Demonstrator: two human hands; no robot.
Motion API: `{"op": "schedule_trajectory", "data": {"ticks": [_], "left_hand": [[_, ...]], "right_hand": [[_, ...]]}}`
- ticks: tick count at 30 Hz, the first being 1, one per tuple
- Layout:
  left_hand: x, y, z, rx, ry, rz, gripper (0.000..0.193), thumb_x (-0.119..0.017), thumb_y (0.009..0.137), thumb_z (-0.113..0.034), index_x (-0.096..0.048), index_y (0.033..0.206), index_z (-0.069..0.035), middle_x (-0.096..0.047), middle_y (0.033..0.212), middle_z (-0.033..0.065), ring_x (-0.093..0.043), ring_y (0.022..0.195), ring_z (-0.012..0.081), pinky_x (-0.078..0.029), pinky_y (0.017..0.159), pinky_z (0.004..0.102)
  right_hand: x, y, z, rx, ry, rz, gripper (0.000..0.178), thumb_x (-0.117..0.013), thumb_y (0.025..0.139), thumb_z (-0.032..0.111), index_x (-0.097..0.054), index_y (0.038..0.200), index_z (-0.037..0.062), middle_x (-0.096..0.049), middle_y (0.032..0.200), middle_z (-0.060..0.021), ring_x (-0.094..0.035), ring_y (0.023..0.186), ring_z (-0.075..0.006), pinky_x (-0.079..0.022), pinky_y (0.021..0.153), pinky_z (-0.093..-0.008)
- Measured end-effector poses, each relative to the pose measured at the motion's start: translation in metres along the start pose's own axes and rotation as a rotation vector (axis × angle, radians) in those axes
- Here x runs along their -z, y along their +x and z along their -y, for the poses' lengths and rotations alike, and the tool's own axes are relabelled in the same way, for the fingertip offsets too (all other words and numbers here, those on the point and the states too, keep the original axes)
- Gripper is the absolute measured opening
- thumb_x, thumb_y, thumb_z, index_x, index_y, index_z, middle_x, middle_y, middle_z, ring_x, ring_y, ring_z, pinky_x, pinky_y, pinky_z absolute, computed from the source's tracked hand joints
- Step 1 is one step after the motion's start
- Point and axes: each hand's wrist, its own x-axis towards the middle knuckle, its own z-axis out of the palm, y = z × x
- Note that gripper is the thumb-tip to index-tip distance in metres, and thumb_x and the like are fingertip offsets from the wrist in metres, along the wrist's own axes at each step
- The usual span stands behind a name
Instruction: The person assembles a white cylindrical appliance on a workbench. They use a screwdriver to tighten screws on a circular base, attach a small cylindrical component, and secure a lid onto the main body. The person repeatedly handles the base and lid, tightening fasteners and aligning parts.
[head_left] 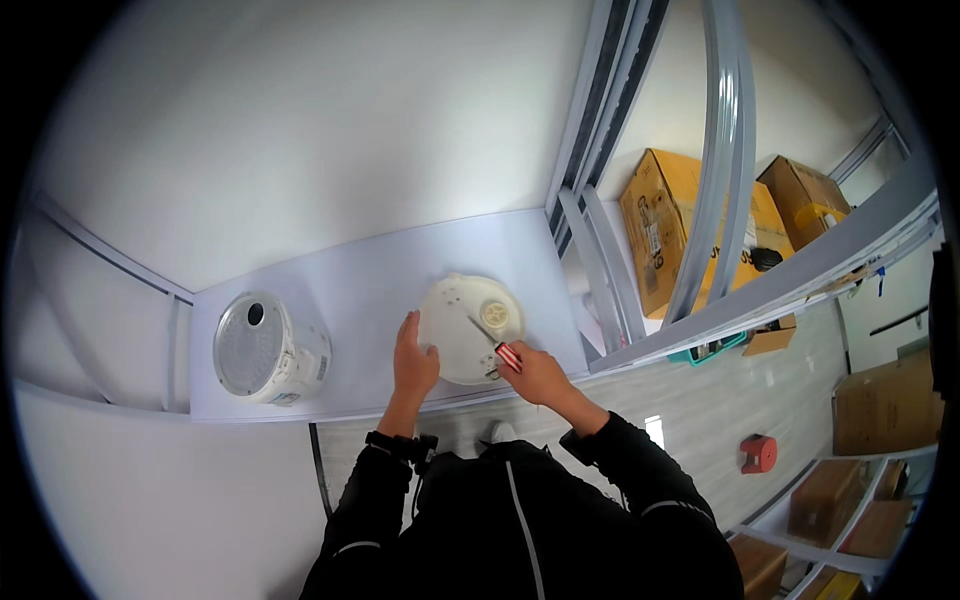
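Observation:
A round off-white bucket lid point(452, 335) lies on the pale shelf top, with a cream round spout cap point(495, 315) on its right side and small dark marks on its face. My right hand point(535, 376) is closed round the red-and-white handle of a screwdriver point(508, 354), whose metal shaft points up and left over the lid, its tip just left of the cap. Whether the tip touches the lid I cannot tell. My left hand point(414, 362) is upright at the lid's left edge, fingers stretched out and thumb apart, holding nothing.
A white bucket point(305, 355) with a dark round opening in its top stands at the left of the shelf top point(375, 270). Grey metal posts point(598, 110) rise at the right, with cardboard boxes point(650, 225) behind. A red stool point(759, 454) sits on the floor.

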Motion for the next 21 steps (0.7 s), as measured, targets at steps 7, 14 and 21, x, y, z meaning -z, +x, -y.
{"op": "schedule_trajectory", "data": {"ticks": [7,14,21], "left_hand": [[0.011,0.003,-0.004,0.083,0.083,-0.058,0.07,-0.056,0.084,0.015,-0.053,0.151,-0.004,-0.039,0.159,0.0266,-0.052,0.137,0.0462,-0.05,0.109,0.0467],[0.021,-0.004,0.007,0.022,0.176,-0.192,0.062,-0.055,0.084,0.013,-0.06,0.143,-0.004,-0.047,0.153,0.0261,-0.053,0.134,0.0461,-0.05,0.108,0.0475],[0.04,-0.017,0.015,0.072,0.156,-0.231,0.062,-0.053,0.081,0.012,-0.059,0.141,-0.003,-0.054,0.147,0.0265,-0.052,0.135,0.0475,-0.045,0.113,0.0505]], "right_hand": [[0.017,0.012,-0.008,-0.021,0.179,-0.157,0.047,-0.07,0.095,0.025,-0.055,0.136,0.0082,-0.073,0.102,-0.0234,-0.07,0.097,-0.0469,-0.055,0.085,-0.0548],[-0.006,0.026,-0.046,0.017,-0.053,-0.099,0.063,-0.067,0.092,0.015,-0.043,0.15,0.0079,-0.054,0.135,-0.0289,-0.064,0.11,-0.0511,-0.054,0.094,-0.0552],[-0.008,0.044,-0.02,0.057,-0.222,-0.049,0.054,-0.07,0.091,0.017,-0.052,0.142,0.0113,-0.056,0.122,-0.0206,-0.067,0.101,-0.0454,-0.057,0.086,-0.0534]]}}
